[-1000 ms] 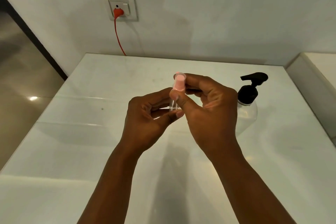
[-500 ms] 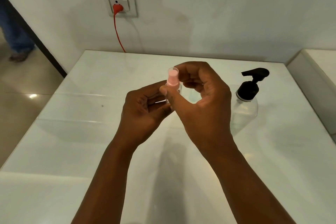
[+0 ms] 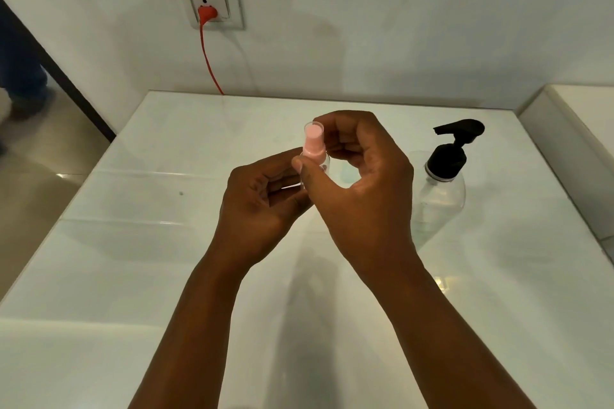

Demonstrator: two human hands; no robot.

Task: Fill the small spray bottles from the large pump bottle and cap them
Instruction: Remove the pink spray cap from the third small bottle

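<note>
A small clear spray bottle with a pink sprayer top under a clear cap (image 3: 313,143) is held upright above the white table (image 3: 139,242). My left hand (image 3: 262,206) grips the bottle's clear body from below; most of the body is hidden by my fingers. My right hand (image 3: 358,189) pinches the pink top between thumb and fingers. The large clear pump bottle with a black pump head (image 3: 443,183) stands on the table just right of my right hand, untouched.
A wall socket (image 3: 212,5) with a red plug and red cord (image 3: 208,60) sits behind the table. A raised white ledge (image 3: 571,149) borders the table on the right. The floor drops away at the left, where a person's legs show.
Both hands have stayed together on the small bottle. My right hand's fingers have shifted around the pink top, and the bottle sits a little further left and higher.
</note>
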